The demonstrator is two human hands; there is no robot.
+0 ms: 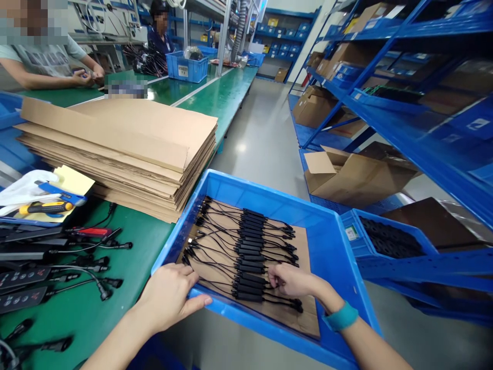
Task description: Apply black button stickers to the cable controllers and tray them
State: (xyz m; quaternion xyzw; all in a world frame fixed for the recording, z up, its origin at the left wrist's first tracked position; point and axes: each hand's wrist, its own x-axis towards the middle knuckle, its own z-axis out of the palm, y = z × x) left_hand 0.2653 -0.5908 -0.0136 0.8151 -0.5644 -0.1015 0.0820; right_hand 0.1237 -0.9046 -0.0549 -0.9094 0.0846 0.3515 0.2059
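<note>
Closest to me, the person's left hand [169, 293] lies over the near left corner of a blue plastic bin [265, 198], thumb stretched along the rim, fingers bent inward beside the plug ends of some cables; I can't tell whether they grip the rim. The right hand [292, 280], above a teal wristband [341, 316], reaches inside, its fingers curled down at the right ends of the nearer black inline cable modules [248, 252]. From here I can't tell whether they pinch a lead. The modules lie side by side in a column on a cardboard sheet [292, 324], leads running out both ways. Left of the bin, button-faced controllers [23, 277] sit on the green counter [142, 241]. Beyond them rises a stack of flat cardboard [131, 133]; farther back, a co-worker [46, 64] sits with both hands together.
</note>
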